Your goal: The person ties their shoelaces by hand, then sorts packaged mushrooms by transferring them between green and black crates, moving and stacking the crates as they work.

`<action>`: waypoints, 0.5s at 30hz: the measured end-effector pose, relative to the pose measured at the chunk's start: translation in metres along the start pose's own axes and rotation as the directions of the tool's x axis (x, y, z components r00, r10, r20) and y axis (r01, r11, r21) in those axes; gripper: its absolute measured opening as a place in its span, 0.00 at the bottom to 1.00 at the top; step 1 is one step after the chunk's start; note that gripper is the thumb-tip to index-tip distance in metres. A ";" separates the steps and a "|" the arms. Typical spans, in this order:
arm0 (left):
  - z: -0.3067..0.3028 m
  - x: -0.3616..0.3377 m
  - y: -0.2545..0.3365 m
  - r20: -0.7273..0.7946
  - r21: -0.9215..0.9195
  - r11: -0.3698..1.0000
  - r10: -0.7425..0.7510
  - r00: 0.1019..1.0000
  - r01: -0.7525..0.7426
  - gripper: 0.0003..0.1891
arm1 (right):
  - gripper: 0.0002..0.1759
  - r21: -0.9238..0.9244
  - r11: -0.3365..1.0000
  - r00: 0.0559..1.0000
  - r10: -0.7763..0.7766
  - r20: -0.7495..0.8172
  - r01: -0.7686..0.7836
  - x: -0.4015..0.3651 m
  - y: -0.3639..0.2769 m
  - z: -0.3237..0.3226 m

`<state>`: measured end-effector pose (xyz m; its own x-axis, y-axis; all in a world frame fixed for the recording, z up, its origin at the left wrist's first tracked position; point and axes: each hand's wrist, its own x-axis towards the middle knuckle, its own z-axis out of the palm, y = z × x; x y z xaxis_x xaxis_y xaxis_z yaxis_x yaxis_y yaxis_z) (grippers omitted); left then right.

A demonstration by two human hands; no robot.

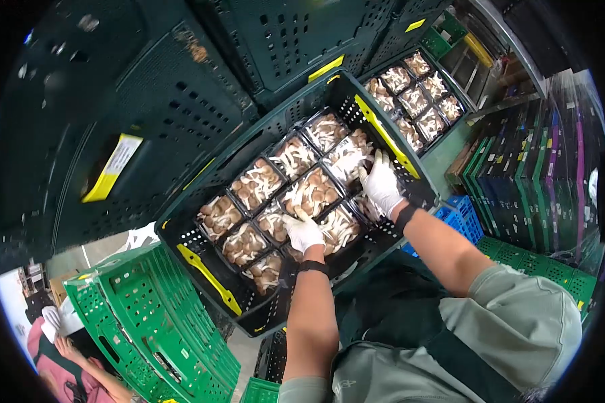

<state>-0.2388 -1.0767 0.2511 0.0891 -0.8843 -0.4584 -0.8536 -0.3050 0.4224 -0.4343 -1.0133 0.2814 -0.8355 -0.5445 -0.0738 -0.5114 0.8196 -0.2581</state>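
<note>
Basically, clear-wrapped mushroom packs sit right under the fingers, inside a black perforated crate. Gloved left hand on the middle packs, gloved right hand at an end one; fingers slightly apart, can't tell if either grips. Beyond the right fingertips, more mushrooms; green crates left of the left fingers, a co-worker past those.

Your L hand, white-gloved, is back-up abt mid-crate, a bit twd its near edge, fingers parted & pointing fwd-L. Your R hand, also gloved, sits nr the crate's R near corner, fingers parted. Dark bands on both wrists. L forearm crosses the near edge; R forearm slants in from the R. Both forearms bare.
</note>
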 end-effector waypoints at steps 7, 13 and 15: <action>0.004 0.012 -0.021 -0.124 -0.033 0.984 0.172 0.977 -0.178 0.27 | 0.38 -0.014 0.988 0.987 0.153 0.050 -0.152 -0.006 -0.001 -0.019; -0.064 0.007 -0.028 -0.223 -0.147 0.953 0.229 0.947 -0.265 0.16 | 0.29 0.035 0.992 0.982 0.118 0.148 -0.124 0.006 -0.008 -0.007; -0.084 0.002 -0.044 -0.288 -0.083 0.912 0.363 0.886 -0.401 0.11 | 0.25 0.098 0.984 0.964 0.121 0.237 -0.147 0.016 -0.012 -0.018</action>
<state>-0.1581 -1.0949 0.2976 -0.0836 -0.9961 -0.0277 -0.7721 0.0472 0.6338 -0.4452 -1.0287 0.3007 -0.8194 -0.4682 -0.3308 -0.3606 0.8696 -0.3374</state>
